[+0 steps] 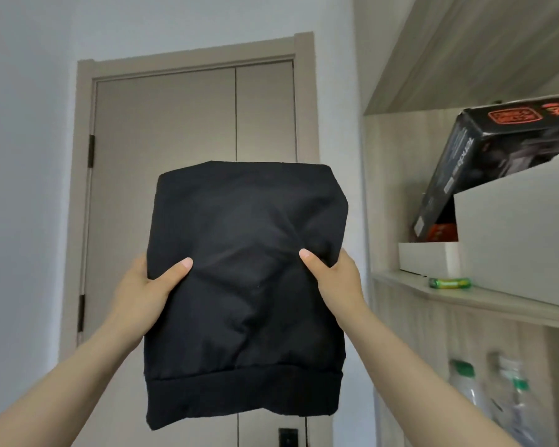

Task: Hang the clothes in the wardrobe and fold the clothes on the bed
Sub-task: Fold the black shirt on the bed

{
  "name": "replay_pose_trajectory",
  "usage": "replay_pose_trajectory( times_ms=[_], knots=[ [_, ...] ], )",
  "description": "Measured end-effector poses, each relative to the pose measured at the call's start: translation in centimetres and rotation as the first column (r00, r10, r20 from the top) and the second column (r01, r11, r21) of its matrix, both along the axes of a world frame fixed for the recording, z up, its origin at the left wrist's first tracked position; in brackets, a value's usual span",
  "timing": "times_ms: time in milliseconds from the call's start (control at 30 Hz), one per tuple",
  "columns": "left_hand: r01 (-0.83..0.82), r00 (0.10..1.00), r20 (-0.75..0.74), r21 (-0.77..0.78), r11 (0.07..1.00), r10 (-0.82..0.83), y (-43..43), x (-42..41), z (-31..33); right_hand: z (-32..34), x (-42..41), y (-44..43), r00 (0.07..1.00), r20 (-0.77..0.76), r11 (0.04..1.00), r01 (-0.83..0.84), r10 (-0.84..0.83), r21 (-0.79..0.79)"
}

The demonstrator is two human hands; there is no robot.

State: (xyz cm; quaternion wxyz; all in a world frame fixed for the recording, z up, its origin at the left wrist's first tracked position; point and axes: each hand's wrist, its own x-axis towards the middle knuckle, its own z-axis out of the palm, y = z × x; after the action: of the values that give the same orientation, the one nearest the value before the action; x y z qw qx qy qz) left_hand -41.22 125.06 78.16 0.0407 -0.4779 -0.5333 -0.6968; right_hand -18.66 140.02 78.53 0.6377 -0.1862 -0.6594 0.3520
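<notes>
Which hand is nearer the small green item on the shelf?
Right. The right hand grips the black garment on the side toward the green item; the left hand grips its far side.

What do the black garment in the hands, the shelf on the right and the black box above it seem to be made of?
Black garment: soft matte knit fabric, perhaps cotton fleece; it creases gently and has a hem band. Shelf: probably wood-look laminate board, matte; pale straight grain lines. Black box: printed cardboard, slightly glossy; sharp folded edges, faint sheen.

1 blk garment (246, 295), 2 hands (136, 290) (339, 282), 1 door (175, 140), 2 boxes (484, 150) (513, 227), 2 bottles (465, 385) (510, 395), 1 green cylinder (449, 282).
</notes>
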Motion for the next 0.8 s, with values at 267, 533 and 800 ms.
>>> replay_pose_trajectory(
  times_ms=[267,533,800],
  knots=[
    [0.209,0.978,-0.024,0.014,0.978,-0.209,7.1,1.7,0.3,0.0,4.3,1.7,0.982,-0.031,0.982,0.189,-0.188,0.007],
    [0.417,0.908,-0.015,0.089,0.904,-0.418,11.0,1.0,0.1,0.0,5.0,-2.1,0.897,-0.048,0.898,0.44,-0.439,0.022],
    [0.748,0.663,-0.032,0.072,0.659,-0.748,11.1,2.4,1.0,-0.2,5.4,-11.7,0.689,-0.075,0.691,0.723,-0.721,0.003]
  ],
)
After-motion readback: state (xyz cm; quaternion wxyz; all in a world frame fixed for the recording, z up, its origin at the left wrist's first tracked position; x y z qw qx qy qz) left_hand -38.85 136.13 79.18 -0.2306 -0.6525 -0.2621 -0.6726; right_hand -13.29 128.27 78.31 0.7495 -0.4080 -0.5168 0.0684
